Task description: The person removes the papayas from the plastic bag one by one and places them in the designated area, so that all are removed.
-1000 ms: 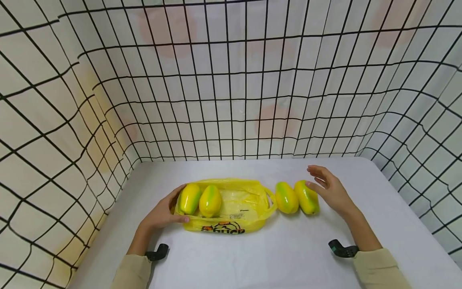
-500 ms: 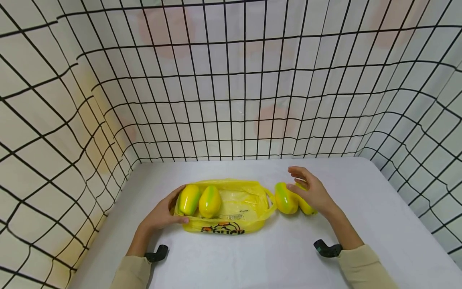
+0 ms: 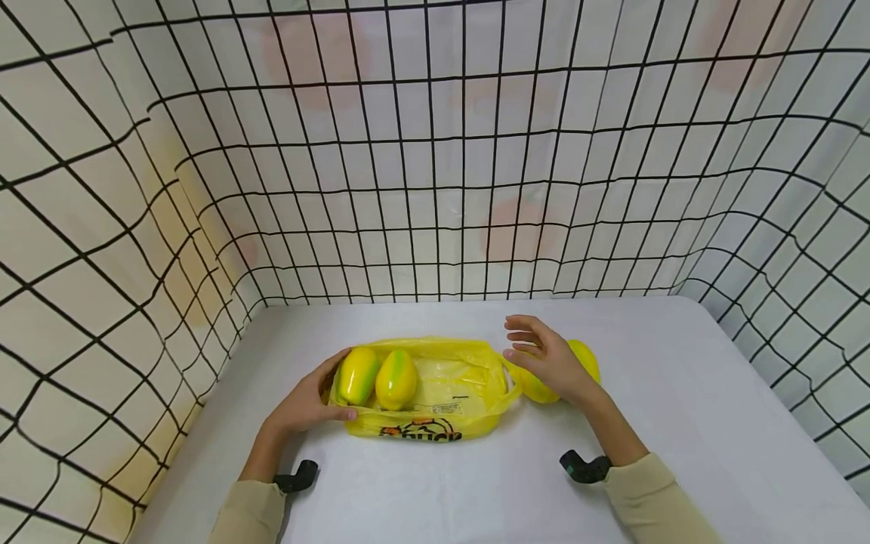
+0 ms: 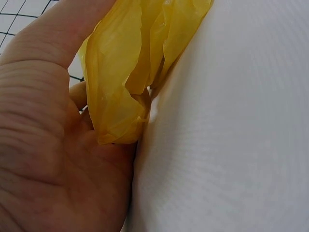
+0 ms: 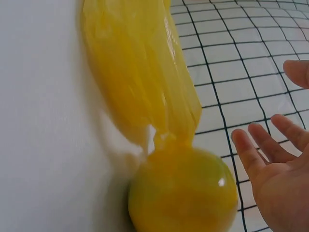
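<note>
A yellow plastic bag (image 3: 476,425) lies open on its side on the white table. Two yellow-green mangoes (image 3: 396,381) rest at its left end. My left hand (image 3: 302,400) holds that end, thumb in front and fingers behind; the left wrist view has the crumpled bag (image 4: 116,77) between thumb and palm. Beyond the bag's right handle are two more mangoes, the nearer one (image 3: 535,387) and the farther one (image 3: 586,357), both partly covered by my right hand (image 3: 549,366). That hand hovers with loose fingers, apart from the mango (image 5: 183,193) in the right wrist view.
Black wire grid panels (image 3: 462,189) rise along the back and both sides of the white table (image 3: 435,491). Each wrist wears a small black camera (image 3: 584,467).
My right hand has moved left, from over the farther mango to over the one nearer the bag. My left hand, the bag and the mangoes stay in place.
</note>
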`<state>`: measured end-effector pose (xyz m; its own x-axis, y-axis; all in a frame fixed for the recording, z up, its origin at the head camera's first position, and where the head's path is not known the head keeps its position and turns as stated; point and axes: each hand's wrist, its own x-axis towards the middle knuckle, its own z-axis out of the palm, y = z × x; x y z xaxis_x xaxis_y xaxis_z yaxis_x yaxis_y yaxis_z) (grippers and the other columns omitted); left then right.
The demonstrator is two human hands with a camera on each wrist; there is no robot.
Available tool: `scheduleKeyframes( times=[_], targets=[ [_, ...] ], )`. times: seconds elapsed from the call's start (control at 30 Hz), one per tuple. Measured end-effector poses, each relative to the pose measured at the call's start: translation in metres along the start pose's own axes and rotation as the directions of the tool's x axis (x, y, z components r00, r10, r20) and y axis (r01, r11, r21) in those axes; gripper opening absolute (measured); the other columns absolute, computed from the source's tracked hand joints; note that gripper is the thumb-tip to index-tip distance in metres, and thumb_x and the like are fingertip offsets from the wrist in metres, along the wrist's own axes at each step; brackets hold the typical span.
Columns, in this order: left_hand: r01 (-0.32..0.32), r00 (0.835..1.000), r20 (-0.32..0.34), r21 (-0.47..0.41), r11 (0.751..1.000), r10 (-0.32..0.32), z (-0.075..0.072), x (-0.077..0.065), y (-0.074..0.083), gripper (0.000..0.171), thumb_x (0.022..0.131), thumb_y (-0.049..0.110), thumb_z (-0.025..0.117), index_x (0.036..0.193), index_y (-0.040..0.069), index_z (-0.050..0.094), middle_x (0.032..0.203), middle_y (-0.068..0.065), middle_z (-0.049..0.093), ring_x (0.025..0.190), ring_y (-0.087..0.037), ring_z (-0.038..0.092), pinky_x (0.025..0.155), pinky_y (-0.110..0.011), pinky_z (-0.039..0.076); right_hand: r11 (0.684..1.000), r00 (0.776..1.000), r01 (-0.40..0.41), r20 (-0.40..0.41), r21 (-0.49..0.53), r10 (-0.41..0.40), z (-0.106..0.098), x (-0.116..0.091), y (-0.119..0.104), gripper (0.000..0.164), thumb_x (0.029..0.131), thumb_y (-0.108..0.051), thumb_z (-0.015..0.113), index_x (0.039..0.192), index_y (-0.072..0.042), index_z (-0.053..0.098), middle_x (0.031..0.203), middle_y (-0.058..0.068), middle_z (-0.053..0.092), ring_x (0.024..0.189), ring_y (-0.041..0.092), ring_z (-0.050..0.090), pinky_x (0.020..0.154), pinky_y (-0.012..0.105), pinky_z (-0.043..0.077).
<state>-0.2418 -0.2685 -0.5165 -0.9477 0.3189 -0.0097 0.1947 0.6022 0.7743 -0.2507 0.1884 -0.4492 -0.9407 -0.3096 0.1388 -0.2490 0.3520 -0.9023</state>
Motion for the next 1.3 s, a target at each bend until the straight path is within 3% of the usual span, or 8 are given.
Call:
scheduleKeyframes(
  times=[0.43, 0.73, 1.3],
  targets=[
    [0.005, 1.000, 0.004, -0.014, 1.000, -0.005, 0.001, -0.001, -0.001, 0.117, 0.070, 0.051, 0.091, 0.164, 0.029, 0.024, 0.169, -0.008, 0.031, 0.154, -0.037, 0.034, 0.123, -0.064, 0.028, 0.998, 0.997, -0.014, 0.082, 0.064, 0.009, 0.038, 0.012, -0.012, 0.060, 0.098, -0.029, 0.072, 0.150, -0.018, 0.046, 0.153, 0.018, 0.048, 0.138, 0.038, 0.053, 0.110, 0.049, 0.052],
    [-0.009, 1.000, 0.000, -0.015, 1.000, 0.009, 0.000, 0.000, -0.002, 0.116, 0.070, 0.050, 0.091, 0.164, 0.029, 0.025, 0.168, -0.009, 0.032, 0.152, -0.038, 0.035, 0.122, -0.064, 0.030, 0.997, 0.993, -0.057, 0.104, 0.050, 0.051, 0.060, 0.019, -0.019, 0.058, 0.097, -0.029, 0.072, 0.150, -0.024, 0.047, 0.153, 0.008, 0.050, 0.136, 0.031, 0.056, 0.107, 0.046, 0.054],
    [-0.013, 1.000, 0.003, -0.019, 1.000, 0.013, 0.001, 0.002, -0.003, 0.117, 0.070, 0.050, 0.091, 0.164, 0.028, 0.025, 0.168, -0.008, 0.032, 0.153, -0.038, 0.034, 0.123, -0.065, 0.028, 0.995, 0.979, -0.099, 0.183, 0.031, 0.092, 0.104, 0.026, -0.019, 0.073, 0.094, -0.047, 0.072, 0.156, -0.022, 0.042, 0.156, 0.005, 0.047, 0.136, 0.028, 0.056, 0.106, 0.048, 0.055]
  ],
)
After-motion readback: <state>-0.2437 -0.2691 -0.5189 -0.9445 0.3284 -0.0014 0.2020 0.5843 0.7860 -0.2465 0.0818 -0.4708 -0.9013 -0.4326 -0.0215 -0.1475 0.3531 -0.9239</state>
